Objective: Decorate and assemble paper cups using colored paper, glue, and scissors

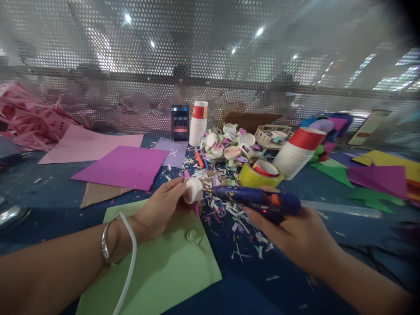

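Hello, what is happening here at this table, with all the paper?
A person works at a blue table strewn with paper scraps. The left hand holds a small white round piece over a green sheet. The right hand holds a blue glue gun, its nozzle pointing at the piece and very near it. Behind stand a yellow tape roll, stacked paper cups and a purple sheet.

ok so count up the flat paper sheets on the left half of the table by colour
pink sheet: 1
magenta sheet: 1
lilac sheet: 1
brown sheet: 1
green sheet: 1
total: 5
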`<state>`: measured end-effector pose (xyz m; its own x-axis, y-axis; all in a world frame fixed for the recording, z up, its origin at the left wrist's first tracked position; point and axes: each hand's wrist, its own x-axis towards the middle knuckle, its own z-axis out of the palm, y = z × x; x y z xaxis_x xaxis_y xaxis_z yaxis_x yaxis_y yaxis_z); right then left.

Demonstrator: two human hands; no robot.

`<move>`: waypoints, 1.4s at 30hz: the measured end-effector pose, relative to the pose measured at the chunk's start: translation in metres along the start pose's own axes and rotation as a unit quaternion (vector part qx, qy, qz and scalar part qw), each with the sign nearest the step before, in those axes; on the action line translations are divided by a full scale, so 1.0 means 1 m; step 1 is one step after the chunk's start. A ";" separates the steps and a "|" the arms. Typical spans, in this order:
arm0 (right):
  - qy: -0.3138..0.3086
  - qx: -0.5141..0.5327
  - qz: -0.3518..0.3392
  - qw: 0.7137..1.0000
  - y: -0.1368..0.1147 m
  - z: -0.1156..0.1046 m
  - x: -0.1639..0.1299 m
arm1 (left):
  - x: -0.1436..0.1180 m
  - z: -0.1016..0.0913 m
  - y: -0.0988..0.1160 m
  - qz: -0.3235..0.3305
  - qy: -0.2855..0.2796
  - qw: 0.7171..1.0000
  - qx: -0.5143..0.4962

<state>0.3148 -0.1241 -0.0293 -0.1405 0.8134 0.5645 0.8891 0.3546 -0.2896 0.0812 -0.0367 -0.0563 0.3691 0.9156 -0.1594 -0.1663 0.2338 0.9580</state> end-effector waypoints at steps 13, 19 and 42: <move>-0.022 0.039 -0.007 0.999 -0.001 -0.001 -0.002 | -0.003 0.003 0.006 -0.010 0.003 1.000 0.002; -0.027 0.032 -0.018 0.999 0.000 0.000 -0.002 | -0.003 0.003 0.007 -0.010 -0.001 1.000 -0.003; -0.031 0.049 -0.018 0.998 -0.002 -0.002 0.003 | 0.000 0.003 0.003 -0.015 -0.005 1.000 -0.027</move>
<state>0.3137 -0.1229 -0.0257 -0.2011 0.8257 0.5270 0.8363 0.4249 -0.3466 0.0828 -0.0370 -0.0523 0.3843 0.9044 -0.1855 -0.2032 0.2788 0.9386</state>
